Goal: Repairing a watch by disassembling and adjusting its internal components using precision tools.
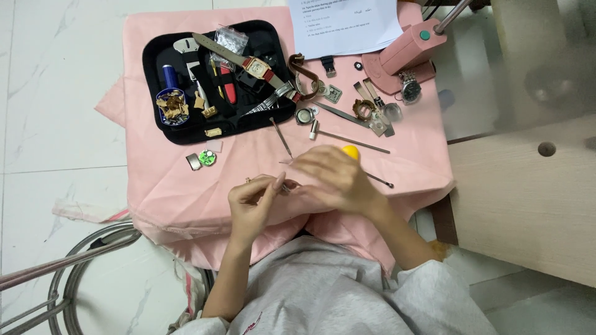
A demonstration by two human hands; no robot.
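My left hand [253,201] rests at the near edge of the pink cloth [186,186], fingers pinched on a small metal watch part [284,186]. My right hand [335,180] hovers just to its right, blurred, fingers curled over the same spot. A yellow-handled tool [351,152] pokes out behind my right hand, its thin metal shaft [380,180] showing to the right; whether the hand grips it is unclear.
An open black tool case [162,108] with a red-faced wristwatch [256,67] lies at the back left. A small hammer [347,140], tweezers [338,114], loose watch parts, a pink press [406,53] and a paper sheet [344,25] sit behind. A metal stool [81,267] stands at lower left.
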